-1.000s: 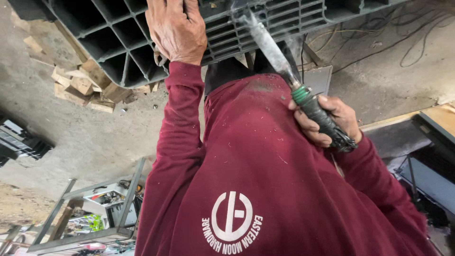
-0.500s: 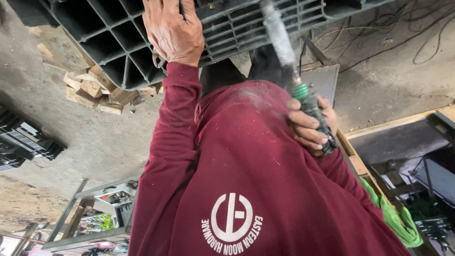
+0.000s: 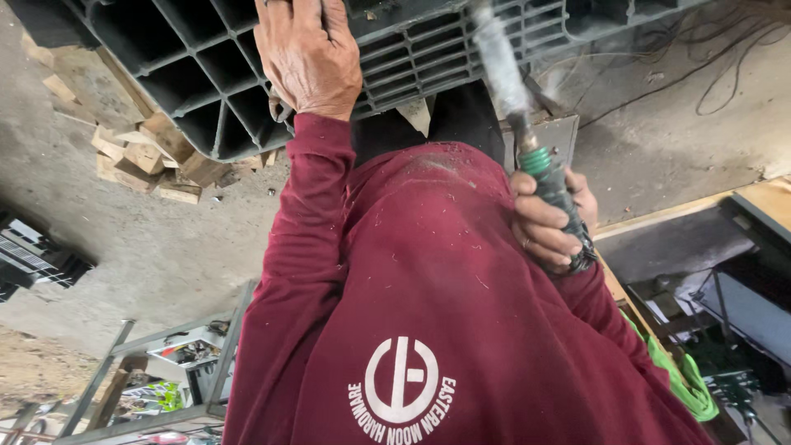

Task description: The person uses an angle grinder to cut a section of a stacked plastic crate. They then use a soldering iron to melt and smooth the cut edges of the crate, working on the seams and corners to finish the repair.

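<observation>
Closest to my view was the maroon sweatshirt, flecked with shavings, and just past it the right hand was wrapped tight around the green-collared handle of a hammer, whose head I could not make out for blur. Beyond, the left hand lay spread, fingers flat, on the dark plastic pallet, steadying its ribbed edge. I judged the worst risk was a glancing swing: the left hand lay near the hammer's line and could be struck. Farther off, wood scraps littered the concrete floor, a likely trip hazard.
</observation>
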